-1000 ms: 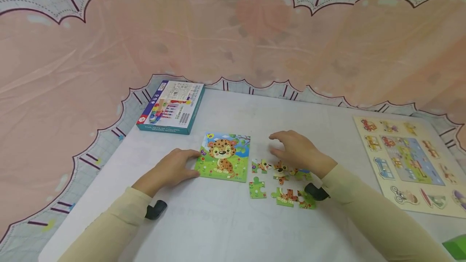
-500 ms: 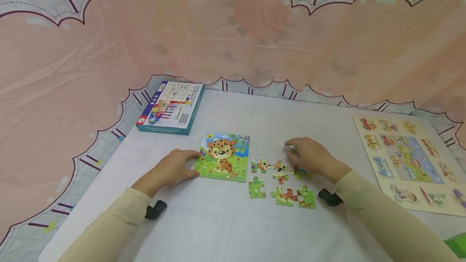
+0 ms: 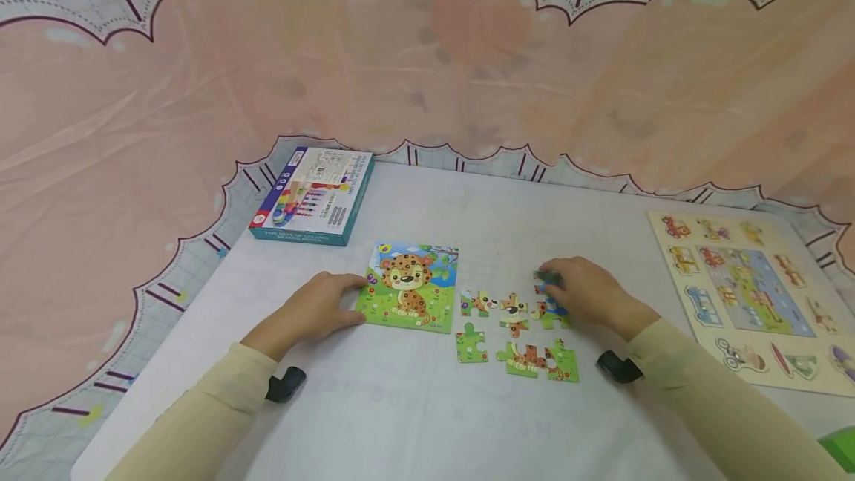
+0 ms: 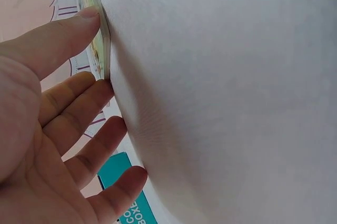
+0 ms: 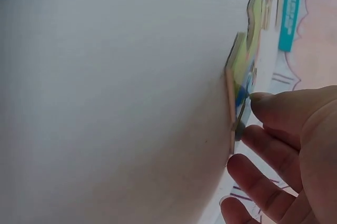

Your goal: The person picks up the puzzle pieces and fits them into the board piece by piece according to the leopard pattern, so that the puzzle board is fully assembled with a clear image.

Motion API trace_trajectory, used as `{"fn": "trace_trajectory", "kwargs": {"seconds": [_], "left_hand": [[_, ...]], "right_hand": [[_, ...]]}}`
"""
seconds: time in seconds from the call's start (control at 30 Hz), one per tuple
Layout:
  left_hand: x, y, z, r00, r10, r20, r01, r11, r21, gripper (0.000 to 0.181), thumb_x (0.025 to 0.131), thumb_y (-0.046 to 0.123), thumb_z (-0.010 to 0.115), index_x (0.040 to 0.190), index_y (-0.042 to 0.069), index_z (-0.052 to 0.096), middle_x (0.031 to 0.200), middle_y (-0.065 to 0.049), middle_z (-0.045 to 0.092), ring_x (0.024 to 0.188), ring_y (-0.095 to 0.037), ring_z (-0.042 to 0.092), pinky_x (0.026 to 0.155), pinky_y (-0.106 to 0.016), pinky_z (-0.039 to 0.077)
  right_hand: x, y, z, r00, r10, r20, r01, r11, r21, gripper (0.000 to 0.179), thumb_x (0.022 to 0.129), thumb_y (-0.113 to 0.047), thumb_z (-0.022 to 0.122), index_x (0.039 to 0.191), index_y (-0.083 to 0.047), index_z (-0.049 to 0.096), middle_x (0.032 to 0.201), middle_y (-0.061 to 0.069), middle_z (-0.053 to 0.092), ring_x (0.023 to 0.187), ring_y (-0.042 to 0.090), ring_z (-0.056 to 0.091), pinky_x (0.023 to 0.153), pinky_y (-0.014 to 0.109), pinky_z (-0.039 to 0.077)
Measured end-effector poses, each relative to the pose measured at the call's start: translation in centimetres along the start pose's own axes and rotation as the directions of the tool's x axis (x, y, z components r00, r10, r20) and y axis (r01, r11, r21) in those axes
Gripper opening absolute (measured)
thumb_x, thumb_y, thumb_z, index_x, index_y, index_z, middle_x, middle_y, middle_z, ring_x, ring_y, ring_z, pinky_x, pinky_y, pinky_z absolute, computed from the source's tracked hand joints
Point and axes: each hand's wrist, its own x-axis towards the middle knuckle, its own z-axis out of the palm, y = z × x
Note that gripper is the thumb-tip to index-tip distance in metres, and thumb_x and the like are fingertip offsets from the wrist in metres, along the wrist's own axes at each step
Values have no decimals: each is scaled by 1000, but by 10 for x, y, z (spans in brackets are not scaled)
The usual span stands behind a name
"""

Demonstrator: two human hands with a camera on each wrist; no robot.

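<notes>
My left hand [image 3: 315, 310] lies beside a square leopard picture board [image 3: 407, 289] in the head view. Its thumb and fingertips touch the board's left edge, with the fingers spread and relaxed, as the left wrist view shows. To the right, my right hand [image 3: 591, 294] pinches a blue-green puzzle piece [image 3: 549, 277] between thumb and fingers, low at the tabletop. That piece sits against another jigsaw piece [image 3: 553, 315] below it, and the hand partly covers it. Loose leopard pieces nearby include a face piece [image 3: 513, 310], a green piece [image 3: 471, 344] and a spotted-body piece [image 3: 524, 362].
A flat box [image 3: 314, 195] with a teal side stands at the back left. On the right lies a wooden picture board [image 3: 755, 303] with vehicle and toy shapes. A green object [image 3: 840, 448] shows at the lower right edge. The white table [image 3: 401, 421] meets a patterned cloth behind.
My right hand has moved right and slightly nearer, from above the pieces to the upper-right one, which its thumb and fingers now pinch. The left hand stays at the board's edge.
</notes>
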Motion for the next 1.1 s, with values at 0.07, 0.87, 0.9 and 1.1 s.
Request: {"fn": "trace_trajectory", "kwargs": {"seconds": [0.07, 0.87, 0.9, 1.1], "left_hand": [[0, 0, 0, 1000, -1, 1, 1, 1000, -2, 60, 87, 26, 80, 140, 8, 58, 137, -15, 58, 130, -39, 47, 108, -57, 39], [0, -2, -1, 1000, 15, 2, -15, 1000, -13, 61, 87, 26, 79, 141, 6, 57, 139, -16, 56, 132, -40, 45, 109, -58, 37], [0, -2, -1, 1000, 15, 2, -15, 1000, -13, 61, 87, 26, 79, 141, 7, 57, 139, -16, 56, 132, -40, 45, 109, -58, 37], [0, -1, 0, 1000, 1, 8, -1, 1000, -11, 62, 87, 27, 80, 141, 7, 57, 139, -15, 56, 131, -40, 45, 108, -58, 38]], "right_hand": [[-1, 1, 0, 1000, 5, 0, -5, 1000, 5, 33, 96, -14, 67, 123, 4, 65, 120, 19, 67, 113, 40, 61, 100, 56, 47], [-6, 10, -6, 998, 48, 37, -49, 998, 27, 35, 93, -12, 68, 125, 2, 64, 117, 19, 68, 111, 40, 61, 97, 58, 47], [-5, 10, -6, 998, 50, 38, -51, 998, 29, 34, 93, -12, 68, 124, 2, 64, 117, 19, 68, 111, 40, 61, 97, 58, 47], [-2, 11, -9, 997, 56, 47, -58, 997, 43, 33, 92, -11, 69, 122, 2, 65, 116, 18, 68, 109, 38, 62, 97, 57, 48]]}}
